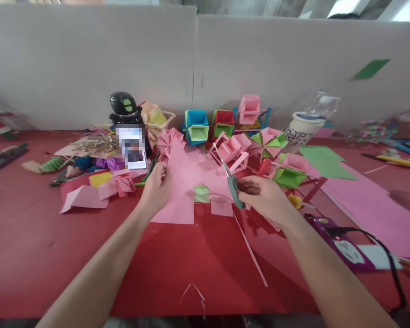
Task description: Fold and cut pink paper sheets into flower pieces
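My left hand [157, 187] is closed on the left edge of a pink paper sheet [186, 182] that it holds up over the red table [37, 255]. My right hand [264, 196] grips green-handled scissors [230, 181], their blades pointing up and left into the pink sheet. A thin pink paper strip [251, 250] trails down from the cut onto the table. A small green square [201, 193] shows behind the sheet.
Folded paper boxes in pink, green and blue [222, 125] crowd the back. A black bottle [125, 109], a phone [131, 146], a white cup [302, 127], green paper [323, 161], a large pink sheet [369, 205] and a purple device with black cable [345, 246] lie around.
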Demonstrator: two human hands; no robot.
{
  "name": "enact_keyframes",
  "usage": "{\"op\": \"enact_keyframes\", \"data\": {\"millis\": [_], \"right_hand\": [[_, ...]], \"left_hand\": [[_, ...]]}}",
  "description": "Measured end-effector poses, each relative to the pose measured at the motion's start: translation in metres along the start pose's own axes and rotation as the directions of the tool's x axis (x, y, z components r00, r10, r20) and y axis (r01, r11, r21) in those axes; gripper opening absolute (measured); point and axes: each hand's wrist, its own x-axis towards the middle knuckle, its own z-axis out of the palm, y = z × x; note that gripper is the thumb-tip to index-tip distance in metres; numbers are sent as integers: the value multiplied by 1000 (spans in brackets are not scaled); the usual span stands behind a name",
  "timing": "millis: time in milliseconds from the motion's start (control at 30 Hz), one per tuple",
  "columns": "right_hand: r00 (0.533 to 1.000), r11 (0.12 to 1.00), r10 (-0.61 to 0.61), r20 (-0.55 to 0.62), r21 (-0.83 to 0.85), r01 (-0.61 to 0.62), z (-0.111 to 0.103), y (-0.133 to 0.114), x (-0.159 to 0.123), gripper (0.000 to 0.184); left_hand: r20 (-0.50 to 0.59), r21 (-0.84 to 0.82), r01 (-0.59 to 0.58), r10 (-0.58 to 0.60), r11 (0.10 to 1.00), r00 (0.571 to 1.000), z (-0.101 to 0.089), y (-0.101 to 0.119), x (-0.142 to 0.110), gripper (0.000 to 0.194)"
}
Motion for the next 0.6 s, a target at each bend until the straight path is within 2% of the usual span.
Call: {"op": "enact_keyframes", "data": {"millis": [100,200,300,433,600], "right_hand": [[990,970,-27,137,241,-7,7,-3,-6,28],[967,946,-55,251,323,-30,18,-6,-13,27],[935,924,-101,339,381,-38,26,-6,-15,26],[940,934,-117,322,359,-6,32,1,-11,25],[945,945,-85,315,325,-24,34,4,-13,35]], "left_hand": [[-49,34,-42,44,999,998,-2,-2,2,12],[-129,87,-63,74,994,989,-4,-4,3,18],[-172,33,-33,39,999,984,-5,-3,1,18],[-132,-105,37,-51,994,990,-6,1,0,15],[-168,-66,3,-14,998,986,-8,2,1,11]]}}
